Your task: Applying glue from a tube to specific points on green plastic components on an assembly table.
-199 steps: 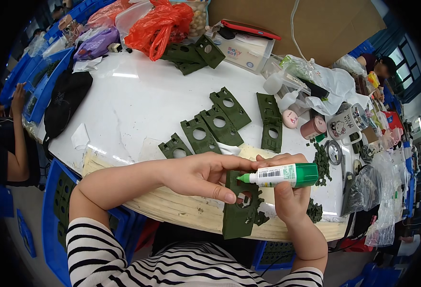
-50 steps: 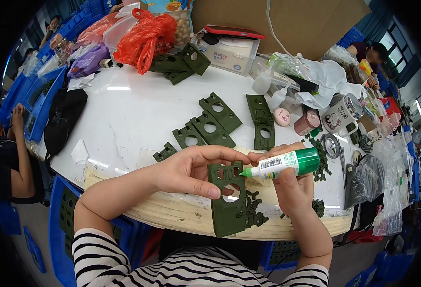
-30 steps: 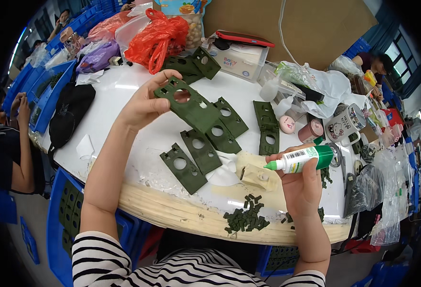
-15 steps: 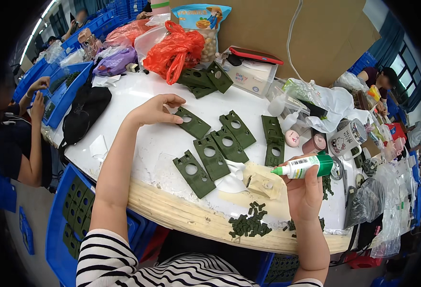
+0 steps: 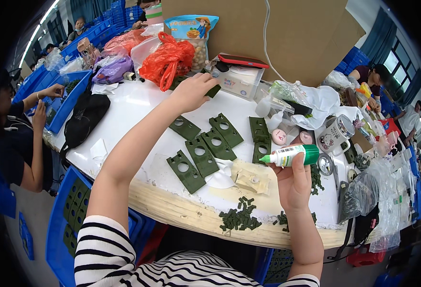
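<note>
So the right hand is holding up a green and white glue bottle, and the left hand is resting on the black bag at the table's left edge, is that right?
Not quite. In the head view the left hand reaches across the white table to the dark green plates beside the red plastic bag, well away from the black bag. The right hand does hold up the green and white glue bottle.

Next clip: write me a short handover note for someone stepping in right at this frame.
Left hand: stretched far across the white table, fingers on a dark green plate beside the orange bag.
Right hand: gripping the glue bottle, nozzle pointing left.
Laid out: five green plates with holes in a row, two more further right. Small green pieces piled at the near edge.
Left: the plate under the left hand is not yet brought in.
</note>
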`<state>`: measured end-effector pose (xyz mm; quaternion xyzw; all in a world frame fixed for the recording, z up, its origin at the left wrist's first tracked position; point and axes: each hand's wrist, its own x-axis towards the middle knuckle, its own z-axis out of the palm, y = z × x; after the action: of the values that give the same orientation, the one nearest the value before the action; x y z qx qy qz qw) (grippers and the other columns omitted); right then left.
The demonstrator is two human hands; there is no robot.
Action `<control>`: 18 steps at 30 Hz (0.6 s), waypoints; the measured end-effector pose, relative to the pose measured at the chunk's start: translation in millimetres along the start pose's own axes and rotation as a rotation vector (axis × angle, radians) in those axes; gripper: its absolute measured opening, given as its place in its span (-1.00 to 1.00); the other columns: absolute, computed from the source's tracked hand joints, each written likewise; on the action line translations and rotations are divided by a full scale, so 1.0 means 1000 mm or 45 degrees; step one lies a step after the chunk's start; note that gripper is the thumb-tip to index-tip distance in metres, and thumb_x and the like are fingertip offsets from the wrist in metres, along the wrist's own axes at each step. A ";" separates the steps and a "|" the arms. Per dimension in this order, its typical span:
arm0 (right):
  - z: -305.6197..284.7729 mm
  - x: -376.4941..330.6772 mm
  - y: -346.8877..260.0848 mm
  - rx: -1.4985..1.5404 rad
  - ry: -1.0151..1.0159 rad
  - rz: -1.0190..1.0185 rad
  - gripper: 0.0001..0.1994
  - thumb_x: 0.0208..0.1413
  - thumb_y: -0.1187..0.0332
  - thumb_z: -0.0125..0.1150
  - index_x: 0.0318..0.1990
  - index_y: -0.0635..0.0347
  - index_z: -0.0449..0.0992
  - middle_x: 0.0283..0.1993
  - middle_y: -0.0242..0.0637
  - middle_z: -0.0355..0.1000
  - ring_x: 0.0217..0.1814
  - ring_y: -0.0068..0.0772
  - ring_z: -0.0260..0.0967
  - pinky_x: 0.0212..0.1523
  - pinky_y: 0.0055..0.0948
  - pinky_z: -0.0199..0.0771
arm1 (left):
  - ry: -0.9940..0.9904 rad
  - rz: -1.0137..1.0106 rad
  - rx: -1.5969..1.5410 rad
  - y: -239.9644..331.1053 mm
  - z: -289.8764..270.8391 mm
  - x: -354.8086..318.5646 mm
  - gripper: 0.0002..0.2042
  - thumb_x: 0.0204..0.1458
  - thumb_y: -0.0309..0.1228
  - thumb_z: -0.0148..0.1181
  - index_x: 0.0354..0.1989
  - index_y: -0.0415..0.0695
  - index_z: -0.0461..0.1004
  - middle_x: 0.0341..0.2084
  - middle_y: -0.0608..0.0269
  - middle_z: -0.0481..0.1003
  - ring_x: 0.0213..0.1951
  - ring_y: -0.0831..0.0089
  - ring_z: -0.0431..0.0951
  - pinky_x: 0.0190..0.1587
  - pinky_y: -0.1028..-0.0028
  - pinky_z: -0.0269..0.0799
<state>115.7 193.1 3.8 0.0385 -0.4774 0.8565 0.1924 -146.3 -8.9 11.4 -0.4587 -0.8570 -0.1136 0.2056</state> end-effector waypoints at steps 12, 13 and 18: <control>-0.001 0.005 -0.008 -0.066 0.015 -0.019 -0.67 0.20 0.15 0.07 -0.03 0.18 0.30 -0.15 -0.32 0.40 -0.12 -0.43 0.41 -0.07 -0.32 0.45 | 0.033 0.349 0.598 -0.018 0.021 0.028 -0.58 -0.13 -0.53 0.13 -0.01 -0.07 0.29 -0.12 0.23 0.34 -0.01 0.31 0.36 -0.06 0.39 0.34; 0.001 0.006 -0.009 -0.063 0.015 -0.018 -0.65 0.20 0.16 0.06 0.00 0.18 0.28 -0.14 -0.32 0.38 -0.10 -0.44 0.40 -0.06 -0.33 0.45 | 0.009 0.365 0.624 -0.018 0.022 0.029 -0.59 -0.12 -0.54 0.11 -0.02 -0.07 0.30 -0.13 0.24 0.34 -0.02 0.32 0.36 -0.07 0.40 0.33; -0.007 0.009 -0.010 -0.074 0.012 -0.007 -0.64 0.21 0.13 0.03 0.02 0.16 0.26 -0.04 -0.30 0.36 -0.05 -0.39 0.38 -0.04 -0.29 0.45 | 0.009 0.410 0.681 -0.021 0.046 0.031 -0.64 -0.12 -0.50 0.08 -0.07 -0.06 0.32 -0.27 0.28 0.35 -0.13 0.38 0.39 -0.16 0.43 0.33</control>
<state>112.2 206.2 10.3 0.0303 -0.5012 0.8418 0.1981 -190.2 20.1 -15.4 -0.5179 -0.7720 0.1486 0.3374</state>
